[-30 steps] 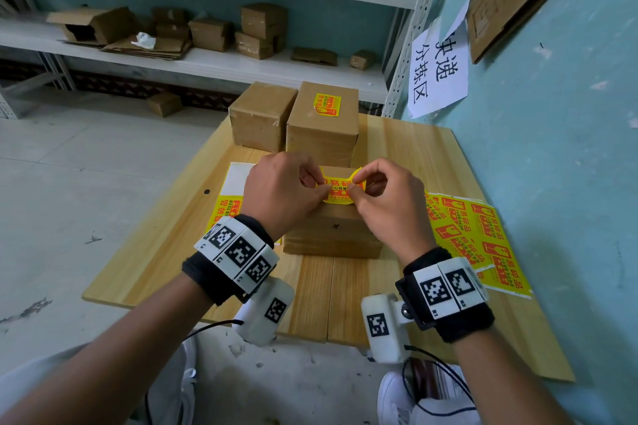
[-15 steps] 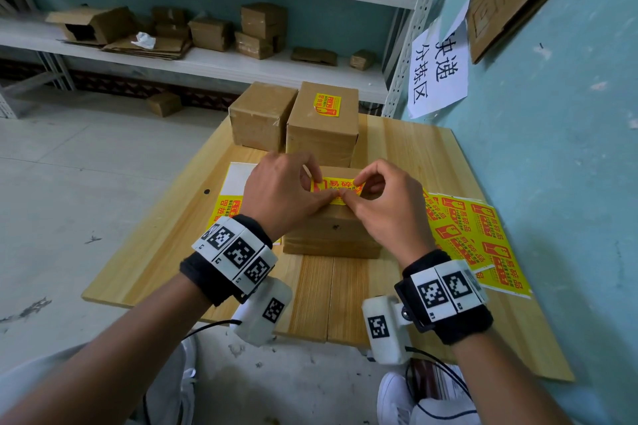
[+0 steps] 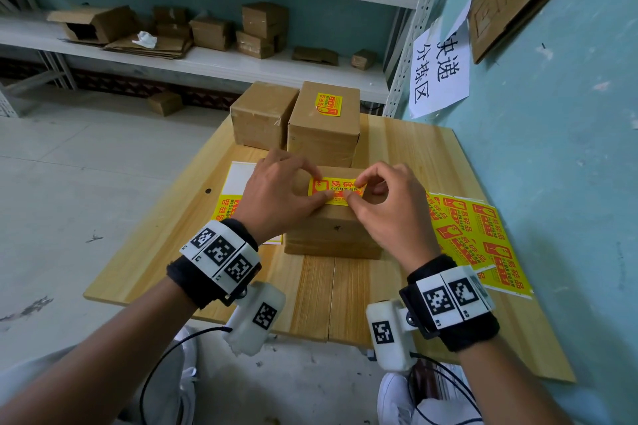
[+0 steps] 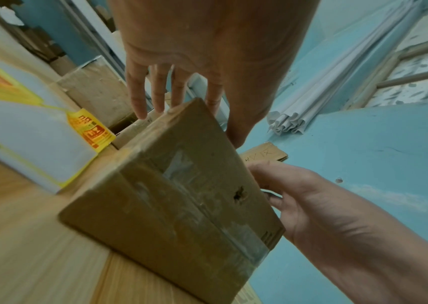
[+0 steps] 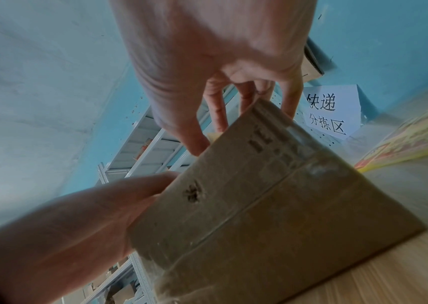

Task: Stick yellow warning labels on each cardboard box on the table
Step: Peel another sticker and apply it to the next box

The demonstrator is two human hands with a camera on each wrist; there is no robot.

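Note:
A yellow warning label (image 3: 336,190) lies flat on top of the near cardboard box (image 3: 331,231), which stands mid-table. My left hand (image 3: 321,187) pinches the label's left end between thumb and curled index finger. The right end is pinched the same way by my right hand (image 3: 354,190). The left wrist view shows the box (image 4: 181,195) from its front side, with the label hidden. In the right wrist view a sliver of the label (image 5: 212,135) peeks out beside my thumb. Behind stand a plain box (image 3: 262,117) and a box (image 3: 324,134) bearing a label (image 3: 328,104).
A sheet of yellow labels (image 3: 480,241) lies right of the near box, against the blue wall. A partly used sheet (image 3: 229,207) lies to its left. The wooden table (image 3: 345,293) ends close to me. Shelves (image 3: 214,62) with more cartons stand behind.
The label, held curved above the box a second ago, has been lowered and flattened onto the box top. Both hands moved slightly apart along it.

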